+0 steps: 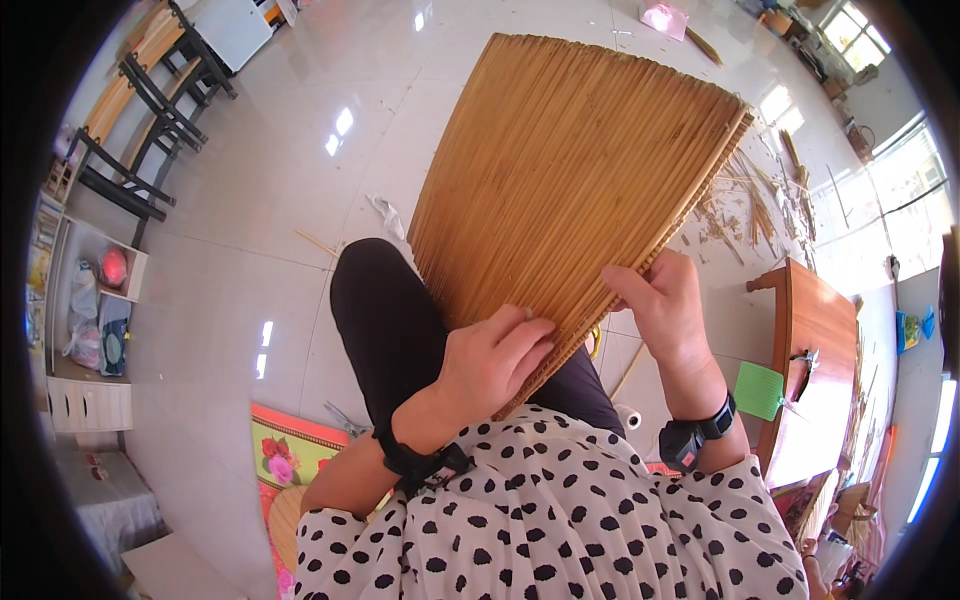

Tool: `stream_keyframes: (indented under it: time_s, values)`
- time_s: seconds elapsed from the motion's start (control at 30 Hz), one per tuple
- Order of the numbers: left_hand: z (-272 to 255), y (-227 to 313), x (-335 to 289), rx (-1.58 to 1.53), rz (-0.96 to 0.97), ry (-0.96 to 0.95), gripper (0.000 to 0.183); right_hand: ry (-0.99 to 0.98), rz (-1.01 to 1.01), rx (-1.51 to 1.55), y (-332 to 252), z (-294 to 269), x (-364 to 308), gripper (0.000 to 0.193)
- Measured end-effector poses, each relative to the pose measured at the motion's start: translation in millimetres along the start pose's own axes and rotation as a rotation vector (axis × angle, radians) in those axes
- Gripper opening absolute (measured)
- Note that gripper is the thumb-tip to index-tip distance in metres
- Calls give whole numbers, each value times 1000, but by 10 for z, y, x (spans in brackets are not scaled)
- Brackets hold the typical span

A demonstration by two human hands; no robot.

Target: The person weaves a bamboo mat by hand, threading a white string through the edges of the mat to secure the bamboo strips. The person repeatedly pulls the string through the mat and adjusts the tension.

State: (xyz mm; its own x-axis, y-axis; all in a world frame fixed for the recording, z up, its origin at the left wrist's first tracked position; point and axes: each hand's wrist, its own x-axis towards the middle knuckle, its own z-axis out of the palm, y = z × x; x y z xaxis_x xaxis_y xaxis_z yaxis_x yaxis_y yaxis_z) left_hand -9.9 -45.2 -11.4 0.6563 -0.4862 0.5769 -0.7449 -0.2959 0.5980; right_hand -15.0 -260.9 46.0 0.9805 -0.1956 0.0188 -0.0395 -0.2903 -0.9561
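A broad, stiff panel of thin golden-brown straw or reed strips (575,165) leans across my lap and fills the middle of the view. Its strips run side by side, and its near right border is a thicker bound edge. My left hand (485,360) is closed at the lower end of that border, fingers curled over the strips. Further up the same edge, my right hand (665,305) pinches the border between thumb and fingers. Whether either hand also holds a small strand cannot be made out. The panel's underside is hidden.
Loose straw stalks (760,205) litter the tiled floor at right. A wooden table (815,345) stands on the right, with a green fly swatter (759,390) by its edge. Chairs (150,140) and a shelf unit (90,300) line the left. Scissors (345,418) lie by a floral mat (290,445).
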Motion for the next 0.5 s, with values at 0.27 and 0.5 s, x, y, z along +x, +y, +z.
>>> stream_keyframes:
  time_s: [0.27,0.5]
  values:
    - [142,-30,430,-114,222,199,28,-32,-25,-69,-131,-29,57,19]
    - [222,-129,528,-151,305,199,24,-3,37,-4,-116,-9,76,19]
